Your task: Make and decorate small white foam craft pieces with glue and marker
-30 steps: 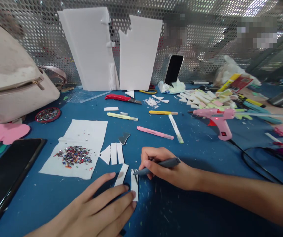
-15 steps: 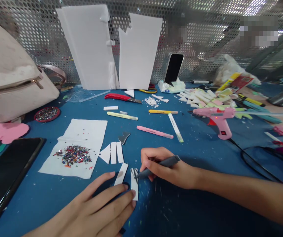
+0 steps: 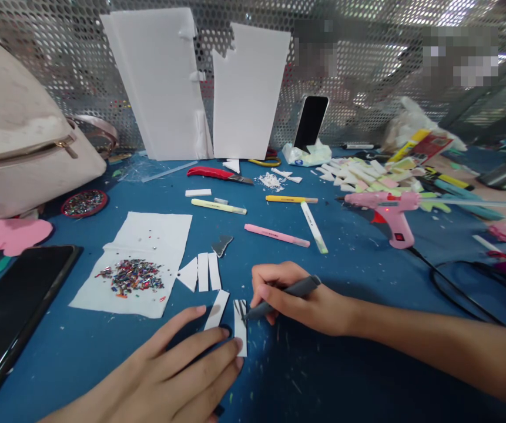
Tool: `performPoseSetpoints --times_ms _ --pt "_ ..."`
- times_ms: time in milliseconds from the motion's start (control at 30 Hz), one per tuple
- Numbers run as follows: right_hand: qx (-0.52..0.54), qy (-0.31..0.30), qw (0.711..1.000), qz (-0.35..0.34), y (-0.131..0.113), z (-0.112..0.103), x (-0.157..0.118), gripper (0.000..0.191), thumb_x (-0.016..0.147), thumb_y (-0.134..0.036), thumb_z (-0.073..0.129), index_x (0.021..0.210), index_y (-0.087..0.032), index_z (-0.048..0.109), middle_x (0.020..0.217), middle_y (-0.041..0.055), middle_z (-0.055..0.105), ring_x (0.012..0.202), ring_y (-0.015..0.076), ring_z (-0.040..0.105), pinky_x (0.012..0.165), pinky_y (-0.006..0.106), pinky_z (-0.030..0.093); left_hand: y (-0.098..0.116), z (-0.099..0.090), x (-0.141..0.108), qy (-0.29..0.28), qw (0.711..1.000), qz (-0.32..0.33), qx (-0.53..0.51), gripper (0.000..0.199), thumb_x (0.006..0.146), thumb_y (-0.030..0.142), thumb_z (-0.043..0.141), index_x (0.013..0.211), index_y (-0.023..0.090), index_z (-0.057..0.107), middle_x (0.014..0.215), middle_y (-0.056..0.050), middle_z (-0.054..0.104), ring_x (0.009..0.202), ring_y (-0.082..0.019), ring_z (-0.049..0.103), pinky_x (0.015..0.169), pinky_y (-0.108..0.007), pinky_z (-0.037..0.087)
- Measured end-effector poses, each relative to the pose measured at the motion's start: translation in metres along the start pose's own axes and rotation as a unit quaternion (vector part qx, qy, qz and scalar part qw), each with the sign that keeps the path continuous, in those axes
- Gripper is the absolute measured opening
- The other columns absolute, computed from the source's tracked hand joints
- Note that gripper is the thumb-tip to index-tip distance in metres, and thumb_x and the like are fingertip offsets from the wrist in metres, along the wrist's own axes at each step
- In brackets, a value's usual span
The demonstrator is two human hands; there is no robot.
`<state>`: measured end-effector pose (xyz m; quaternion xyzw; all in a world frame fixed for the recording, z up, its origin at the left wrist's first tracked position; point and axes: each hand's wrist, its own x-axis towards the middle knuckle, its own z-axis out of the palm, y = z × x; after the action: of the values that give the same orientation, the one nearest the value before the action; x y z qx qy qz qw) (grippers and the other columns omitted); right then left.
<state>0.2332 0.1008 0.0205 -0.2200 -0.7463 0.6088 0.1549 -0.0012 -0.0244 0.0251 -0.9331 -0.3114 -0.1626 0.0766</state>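
Observation:
My right hand point(image 3: 299, 296) is closed round a dark grey marker point(image 3: 294, 294), whose tip touches a small white strip point(image 3: 240, 332) with dark strokes on its upper half. My left hand point(image 3: 182, 370) lies spread on the blue table point(image 3: 345, 376), fingertips pressing the lower part of that strip. Another white strip point(image 3: 217, 309) lies tilted beside it, near the left fingers. Above it are two upright white strips point(image 3: 208, 272) and a white triangle point(image 3: 188, 274). A dark grey scrap point(image 3: 222, 245) lies just beyond them.
Beads point(image 3: 136, 277) lie on a white tissue point(image 3: 173, 229); a phone point(image 3: 14, 311) is at left. Highlighters point(image 3: 277, 235), a red cutter point(image 3: 211, 173) and a pink glue gun point(image 3: 385, 205) with its cable lie further back. White boards point(image 3: 160, 88) stand behind.
The marker tip has moved very slightly down and right on the strip, and the dark strokes there look a little fuller. My left hand has stayed in place.

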Motion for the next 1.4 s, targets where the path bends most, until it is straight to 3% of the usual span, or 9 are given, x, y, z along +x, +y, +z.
performPoseSetpoints --times_ms 167,300,433,567,700,867,1000,1133,1400 --pt "-0.014 0.025 1.000 0.007 0.0000 -0.0001 0.0000 0.030 0.100 -0.043 0.053 0.090 -0.015 0.058 0.078 0.0023 0.062 0.070 0.0128 0.060 0.063 0.023 0.044 -0.0014 0.0034 -0.0030 0.001 1.000 0.008 -0.007 0.029 0.104 0.038 0.049 0.120 0.024 0.070 0.121 0.007 0.071 0.116 -0.015 0.057 0.126 -0.041 0.003" --pt "0.017 -0.011 1.000 -0.005 0.0000 -0.0002 -0.0001 0.035 0.101 -0.043 0.051 0.084 -0.014 0.059 0.073 0.0012 0.060 0.064 0.0111 0.059 0.058 0.021 0.043 -0.0008 0.0019 -0.0022 -0.002 1.000 0.000 -0.011 0.029 0.104 0.038 0.049 0.121 0.024 0.069 0.123 0.008 0.070 0.118 -0.015 0.056 0.126 -0.041 0.001" --pt "0.010 0.025 1.000 -0.008 0.0005 -0.0002 -0.0001 0.029 0.100 -0.040 0.055 0.088 -0.014 0.059 0.077 0.0020 0.062 0.069 0.0114 0.060 0.062 0.021 0.044 0.0015 -0.0009 -0.0008 -0.035 0.999 -0.012 -0.008 0.030 0.103 0.041 0.051 0.124 0.027 0.067 0.126 0.010 0.068 0.120 -0.014 0.054 0.126 -0.040 -0.001" --pt "0.032 -0.017 0.999 -0.006 0.0012 -0.0004 -0.0001 0.034 0.100 -0.041 0.052 0.083 -0.013 0.059 0.071 0.0008 0.059 0.062 0.0104 0.059 0.057 0.020 0.043 0.0027 -0.0011 -0.0021 -0.037 0.999 -0.009 -0.008 0.031 0.103 0.041 0.051 0.125 0.027 0.067 0.127 0.009 0.068 0.121 -0.014 0.054 0.126 -0.041 -0.001" --pt "0.012 0.020 1.000 -0.006 0.0015 -0.0004 -0.0002 0.030 0.101 -0.039 0.053 0.086 -0.014 0.058 0.076 0.0022 0.062 0.068 0.0112 0.060 0.061 0.020 0.044 0.0024 -0.0009 -0.0041 -0.036 0.999 -0.003 -0.009 0.031 0.103 0.041 0.051 0.126 0.026 0.066 0.127 0.010 0.068 0.121 -0.014 0.053 0.126 -0.042 -0.001" --pt "0.041 -0.028 0.999 -0.006 0.0023 -0.0008 -0.0004 0.032 0.101 -0.038 0.050 0.084 -0.013 0.060 0.068 0.0007 0.058 0.059 0.0101 0.058 0.055 0.019 0.043 0.0012 -0.0009 -0.0035 -0.033 0.999 -0.005 -0.010 0.031 0.104 0.040 0.049 0.126 0.026 0.066 0.128 0.010 0.068 0.121 -0.014 0.053 0.126 -0.042 0.000" --pt "0.020 0.011 1.000 -0.013 0.0018 -0.0009 -0.0002 0.028 0.100 -0.036 0.053 0.085 -0.013 0.061 0.074 0.0022 0.061 0.065 0.0106 0.059 0.058 0.019 0.044 -0.0002 0.0001 -0.0017 -0.036 0.999 -0.005 -0.007 0.031 0.104 0.040 0.049 0.126 0.025 0.066 0.127 0.010 0.068 0.121 -0.014 0.053 0.126 -0.042 -0.001" --pt "0.034 -0.027 0.999 -0.002 0.0019 -0.0010 -0.0005 0.032 0.101 -0.037 0.050 0.082 -0.012 0.060 0.069 0.0008 0.057 0.058 0.0103 0.058 0.054 0.019 0.043 -0.0010 -0.0005 -0.0007 -0.031 1.000 0.002 -0.004 0.031 0.105 0.040 0.048 0.126 0.025 0.066 0.127 0.009 0.068 0.120 -0.015 0.054 0.126 -0.042 -0.001" --pt "0.039 -0.028 0.999 -0.002 0.0033 -0.0013 -0.0011 0.035 0.102 -0.038 0.049 0.081 -0.012 0.061 0.068 0.0008 0.057 0.057 0.0103 0.058 0.053 0.019 0.044 0.0008 -0.0004 -0.0032 -0.045 0.999 -0.003 -0.004 0.032 0.104 0.042 0.049 0.127 0.027 0.065 0.128 0.010 0.068 0.121 -0.014 0.053 0.126 -0.041 -0.002"
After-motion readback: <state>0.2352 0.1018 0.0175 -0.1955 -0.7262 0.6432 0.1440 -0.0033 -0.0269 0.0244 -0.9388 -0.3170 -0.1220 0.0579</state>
